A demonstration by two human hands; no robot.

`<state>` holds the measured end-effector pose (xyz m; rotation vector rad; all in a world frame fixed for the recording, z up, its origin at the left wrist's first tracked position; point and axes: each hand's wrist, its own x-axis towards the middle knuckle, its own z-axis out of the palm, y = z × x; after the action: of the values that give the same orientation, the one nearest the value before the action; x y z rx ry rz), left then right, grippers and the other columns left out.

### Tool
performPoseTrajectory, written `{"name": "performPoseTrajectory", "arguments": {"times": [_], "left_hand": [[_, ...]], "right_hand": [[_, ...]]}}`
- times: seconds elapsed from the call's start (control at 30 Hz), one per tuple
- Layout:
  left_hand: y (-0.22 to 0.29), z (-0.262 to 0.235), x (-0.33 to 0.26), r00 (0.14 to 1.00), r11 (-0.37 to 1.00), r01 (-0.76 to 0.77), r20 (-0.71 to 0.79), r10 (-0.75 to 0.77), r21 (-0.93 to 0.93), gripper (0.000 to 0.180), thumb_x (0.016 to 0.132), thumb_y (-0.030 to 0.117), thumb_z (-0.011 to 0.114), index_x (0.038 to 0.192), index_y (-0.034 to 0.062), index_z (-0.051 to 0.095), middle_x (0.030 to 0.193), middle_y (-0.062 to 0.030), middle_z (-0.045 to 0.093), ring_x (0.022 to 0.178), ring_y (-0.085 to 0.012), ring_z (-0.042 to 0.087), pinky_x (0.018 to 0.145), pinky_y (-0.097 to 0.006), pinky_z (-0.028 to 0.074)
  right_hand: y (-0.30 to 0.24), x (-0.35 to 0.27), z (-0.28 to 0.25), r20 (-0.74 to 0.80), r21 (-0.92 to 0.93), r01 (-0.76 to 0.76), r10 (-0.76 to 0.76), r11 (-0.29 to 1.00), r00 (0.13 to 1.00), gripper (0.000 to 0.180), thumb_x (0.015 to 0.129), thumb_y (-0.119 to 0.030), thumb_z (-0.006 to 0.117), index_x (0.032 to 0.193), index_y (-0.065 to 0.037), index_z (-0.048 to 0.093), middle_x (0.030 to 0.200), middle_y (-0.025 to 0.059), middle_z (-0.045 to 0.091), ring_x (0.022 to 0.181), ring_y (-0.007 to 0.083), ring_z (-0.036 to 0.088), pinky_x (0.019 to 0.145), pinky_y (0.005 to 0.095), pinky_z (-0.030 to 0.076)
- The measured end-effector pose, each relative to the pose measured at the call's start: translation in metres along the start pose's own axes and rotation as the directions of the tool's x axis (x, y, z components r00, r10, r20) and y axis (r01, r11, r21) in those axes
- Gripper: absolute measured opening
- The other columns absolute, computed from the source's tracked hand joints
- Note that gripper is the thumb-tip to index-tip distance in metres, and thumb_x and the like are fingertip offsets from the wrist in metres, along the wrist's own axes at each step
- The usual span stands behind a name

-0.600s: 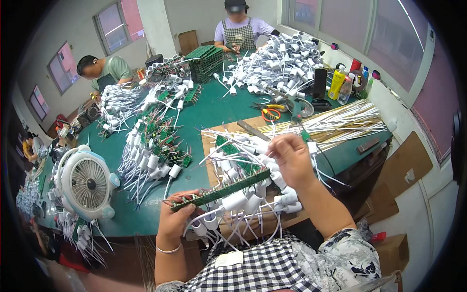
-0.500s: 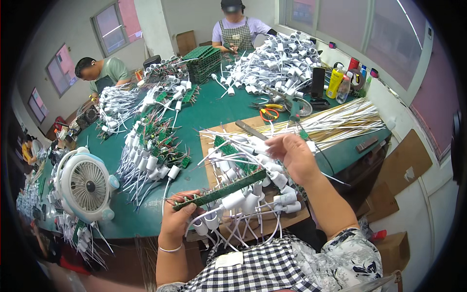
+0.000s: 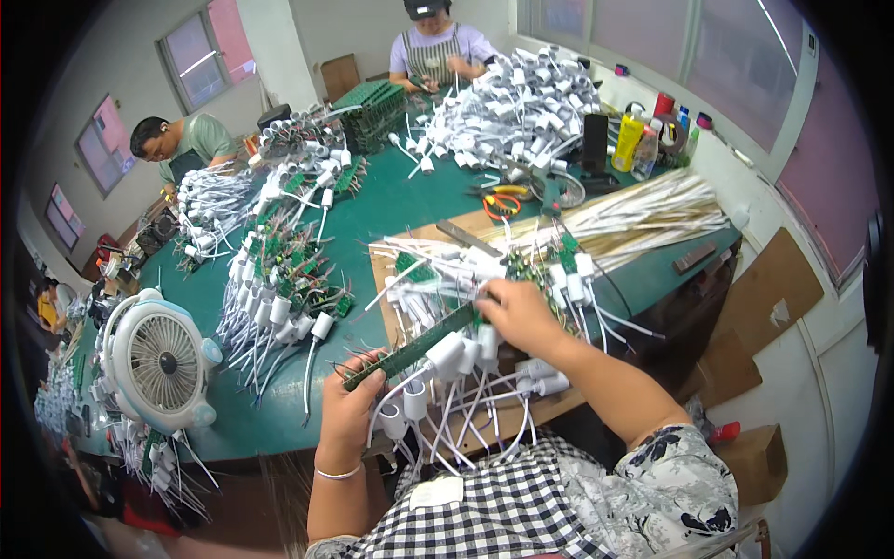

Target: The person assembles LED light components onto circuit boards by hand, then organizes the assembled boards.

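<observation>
My left hand (image 3: 350, 410) is closed around the left end of a long green circuit board strip (image 3: 410, 356), thumb on top. White lamp sockets (image 3: 445, 352) with white wires hang along the strip's near side. My right hand (image 3: 523, 319) is at the strip's other end, fingers bent and pinched over it, covering that end. Beneath and behind the strip lies a pile of more white sockets and small green boards (image 3: 410, 268) on a brown cardboard sheet (image 3: 384, 303). Thin wires stick up by my left fingers.
A white fan (image 3: 166, 363) stands at the left on the green table (image 3: 372, 219). Wired socket bundles (image 3: 270, 289) lie beyond it. A large socket heap (image 3: 521, 107), orange-handled pliers (image 3: 503, 203), bottles (image 3: 629, 144) and long white wires (image 3: 643, 219) are farther off. Two people work across the table.
My right hand has come down and left from open above the pile onto the strip's right end, its fingers closing. My left hand still holds the strip. The view has shifted slightly.
</observation>
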<state>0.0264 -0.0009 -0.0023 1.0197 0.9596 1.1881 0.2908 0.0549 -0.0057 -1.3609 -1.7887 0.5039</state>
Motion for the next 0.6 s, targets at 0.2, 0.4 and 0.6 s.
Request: {"name": "performPoseTrajectory", "arguments": {"times": [0.2, 0.4, 0.6], "left_hand": [[0.017, -0.028, -0.020, 0.978, 0.987, -0.151, 0.141, 0.157, -0.049, 0.033, 0.077, 0.006, 0.066, 0.107, -0.0057, 0.058, 0.101, -0.0186, 0.061, 0.084, -0.0195, 0.062, 0.071, -0.030, 0.053], [0.038, -0.030, 0.010, 0.805, 0.951, -0.290, 0.565, 0.181, 0.109, 0.030, 0.070, 0.003, 0.067, 0.100, 0.0008, 0.067, 0.118, -0.0209, 0.054, 0.110, -0.0284, 0.052, 0.095, -0.040, 0.040], [0.041, 0.010, 0.022, 0.713, 0.898, -0.327, 0.701, 0.028, 0.296, 0.033, 0.071, 0.005, 0.068, 0.103, 0.0091, 0.068, 0.135, -0.0196, 0.039, 0.129, -0.0301, 0.034, 0.105, -0.039, 0.028]], "right_hand": [[-0.008, 0.003, -0.028, 0.409, 0.716, -0.395, 0.113, 0.576, 0.906, 0.015, 0.089, -0.016, 0.051, 0.101, -0.008, 0.050, 0.087, 0.0037, 0.059, 0.071, 0.0089, 0.055, 0.062, 0.0235, 0.045], [-0.046, 0.018, -0.012, 0.455, 0.733, -0.330, -0.068, 0.594, 0.888, 0.012, 0.091, -0.021, 0.047, 0.093, -0.010, 0.049, 0.080, 0.0010, 0.056, 0.077, 0.0106, 0.052, 0.071, 0.0261, 0.042], [-0.067, 0.011, 0.014, 0.400, 0.510, -0.088, -0.145, 0.856, 0.905, 0.009, 0.088, -0.016, 0.047, 0.088, -0.007, 0.050, 0.105, 0.0076, 0.049, 0.103, 0.0143, 0.045, 0.093, 0.0312, 0.035]]}}
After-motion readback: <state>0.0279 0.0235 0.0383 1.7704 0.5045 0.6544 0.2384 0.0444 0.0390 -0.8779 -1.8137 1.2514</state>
